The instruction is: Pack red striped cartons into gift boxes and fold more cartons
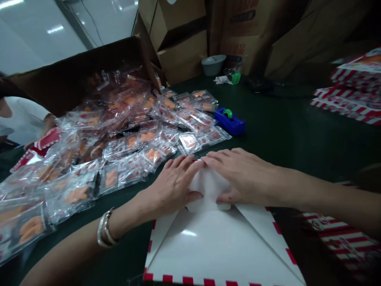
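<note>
An unfolded cardboard box (208, 242), white inside with red-and-white striped edges, lies in front of me on the dark green table. At its far end, my left hand (175, 182) grips the left part of the edge, fingers over the rim and thumb on the white flap (208, 186). Opposite it, my right hand (238, 174) holds the same end from the right, thumb pressed on the flap. Both hands nearly meet at the top. Silver bangles (105, 228) circle my left wrist. The fingertips beyond the rim are partly hidden.
Clear plastic packets (131, 159) with orange pieces spill from a large carton (74, 71) at left. A blue tape dispenser (229, 120) sits beyond my hands. Striped boxes (354, 93) are stacked at right, others (342, 242) lower right. Another person's white sleeve (26, 115) shows far left.
</note>
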Available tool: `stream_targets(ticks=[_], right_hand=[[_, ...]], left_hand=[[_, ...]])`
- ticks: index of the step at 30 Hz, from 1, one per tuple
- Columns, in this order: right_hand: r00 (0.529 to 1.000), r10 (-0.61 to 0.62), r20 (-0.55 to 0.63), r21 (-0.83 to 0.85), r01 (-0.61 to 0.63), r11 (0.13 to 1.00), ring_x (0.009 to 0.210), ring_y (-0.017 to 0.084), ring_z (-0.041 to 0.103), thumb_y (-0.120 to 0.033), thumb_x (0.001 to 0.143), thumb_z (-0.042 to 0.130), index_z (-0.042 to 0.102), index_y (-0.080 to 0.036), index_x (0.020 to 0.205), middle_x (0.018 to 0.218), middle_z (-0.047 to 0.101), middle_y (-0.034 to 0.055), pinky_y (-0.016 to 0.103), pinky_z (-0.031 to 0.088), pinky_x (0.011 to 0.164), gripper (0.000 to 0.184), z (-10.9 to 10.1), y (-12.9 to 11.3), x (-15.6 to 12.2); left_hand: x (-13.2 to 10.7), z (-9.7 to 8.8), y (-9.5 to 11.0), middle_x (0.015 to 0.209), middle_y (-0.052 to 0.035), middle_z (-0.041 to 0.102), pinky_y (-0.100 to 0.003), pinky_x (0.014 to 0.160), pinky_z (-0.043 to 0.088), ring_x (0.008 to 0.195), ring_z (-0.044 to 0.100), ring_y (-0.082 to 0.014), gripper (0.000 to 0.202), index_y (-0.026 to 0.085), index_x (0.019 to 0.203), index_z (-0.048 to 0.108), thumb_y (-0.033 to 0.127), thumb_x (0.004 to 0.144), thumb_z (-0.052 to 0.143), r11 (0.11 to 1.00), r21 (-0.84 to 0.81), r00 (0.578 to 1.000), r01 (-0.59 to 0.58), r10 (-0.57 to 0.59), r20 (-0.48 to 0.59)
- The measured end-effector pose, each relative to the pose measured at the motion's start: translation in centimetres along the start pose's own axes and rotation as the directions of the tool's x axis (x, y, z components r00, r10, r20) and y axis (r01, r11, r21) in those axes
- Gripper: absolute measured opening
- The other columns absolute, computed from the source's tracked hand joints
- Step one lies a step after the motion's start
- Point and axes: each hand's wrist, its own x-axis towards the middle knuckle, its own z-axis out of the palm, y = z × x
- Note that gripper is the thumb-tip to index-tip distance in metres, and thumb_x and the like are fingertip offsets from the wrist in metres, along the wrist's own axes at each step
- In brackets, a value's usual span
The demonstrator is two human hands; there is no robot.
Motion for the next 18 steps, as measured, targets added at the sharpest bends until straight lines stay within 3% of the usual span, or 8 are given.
stream_targets(ticks=[2, 5, 10, 12, 14, 16, 18], right_hand=[[0.999, 0.042, 0.018, -0.073, -0.040, 0.997, 0.117, 0.036, 0.050, -0.047, 0.066, 0.072, 0.049, -0.017, 0.131, 0.132, 0.053, 0.0148, 0.053, 0.040, 0.096, 0.075, 0.4, -0.4, 0.4], [0.995, 0.092, 0.040, -0.168, -0.085, 0.982, 0.119, 0.036, 0.048, -0.042, 0.066, 0.074, 0.045, -0.015, 0.136, 0.135, 0.051, 0.0153, 0.053, 0.039, 0.097, 0.081, 0.9, -1.0, 0.7], [0.982, 0.146, 0.117, -0.223, -0.117, 0.968, 0.117, 0.039, 0.049, -0.042, 0.059, 0.078, 0.040, -0.016, 0.141, 0.139, 0.048, 0.0166, 0.052, 0.041, 0.094, 0.094, 0.4, -1.4, 1.6], [0.979, 0.150, 0.139, -0.207, -0.120, 0.971, 0.111, 0.040, 0.053, -0.047, 0.054, 0.079, 0.037, -0.014, 0.143, 0.132, 0.054, 0.0184, 0.053, 0.042, 0.090, 0.103, 0.1, -1.1, 2.0], [0.979, 0.137, 0.151, -0.174, -0.110, 0.979, 0.103, 0.040, 0.057, -0.055, 0.053, 0.076, 0.040, -0.010, 0.140, 0.118, 0.061, 0.0193, 0.053, 0.043, 0.086, 0.105, -0.1, -0.8, 2.0], [0.983, 0.118, 0.142, -0.147, -0.097, 0.984, 0.098, 0.039, 0.059, -0.061, 0.054, 0.071, 0.045, -0.009, 0.136, 0.110, 0.064, 0.0193, 0.053, 0.044, 0.084, 0.100, 0.1, -0.5, 1.9], [0.991, 0.096, 0.093, -0.132, -0.083, 0.988, 0.101, 0.041, 0.057, -0.064, 0.054, 0.068, 0.047, -0.012, 0.135, 0.117, 0.061, 0.0201, 0.054, 0.045, 0.082, 0.099, 0.6, -0.2, 1.9]], left_hand=[[0.2, 0.8, -0.4, 0.147, -0.0169, 0.038, -0.056, 0.104, 0.034, 0.133, 0.037, -0.0353, 0.069, 0.019, 0.142, 0.029, 0.030, 0.083, 0.063, 0.998, 0.061, 1.000, 0.005, -0.006, 0.014], [0.6, 1.9, -0.7, 0.143, -0.0158, 0.043, -0.051, 0.099, 0.041, 0.126, 0.045, -0.0335, 0.066, 0.017, 0.139, 0.033, 0.030, 0.082, 0.065, 0.988, 0.151, 0.999, 0.013, -0.005, -0.048], [0.9, 2.1, -0.7, 0.142, -0.0146, 0.044, -0.053, 0.098, 0.041, 0.125, 0.046, -0.0346, 0.068, 0.021, 0.139, 0.035, 0.036, 0.080, 0.067, 0.987, 0.162, 0.996, 0.008, 0.007, -0.091], [0.2, 1.6, -1.1, 0.145, -0.0134, 0.040, -0.055, 0.103, 0.036, 0.131, 0.039, -0.0346, 0.070, 0.022, 0.141, 0.033, 0.036, 0.081, 0.066, 0.998, 0.067, 0.996, -0.017, 0.023, -0.089], [-1.5, 1.1, -1.8, 0.150, -0.0112, 0.035, -0.055, 0.110, 0.028, 0.138, 0.030, -0.0330, 0.067, 0.025, 0.142, 0.030, 0.039, 0.084, 0.062, 0.995, -0.100, 0.988, 0.008, -0.024, -0.156], [-3.8, 1.3, -2.5, 0.154, -0.0082, 0.027, -0.053, 0.114, 0.024, 0.142, 0.021, -0.0311, 0.067, 0.029, 0.145, 0.025, 0.042, 0.087, 0.058, 0.945, -0.311, 0.947, 0.099, -0.186, -0.263], [-6.0, 2.1, -2.8, 0.157, -0.0060, 0.020, -0.053, 0.114, 0.026, 0.143, 0.020, -0.0311, 0.070, 0.032, 0.147, 0.018, 0.044, 0.089, 0.055, 0.827, -0.534, 0.890, 0.175, -0.364, -0.273]])
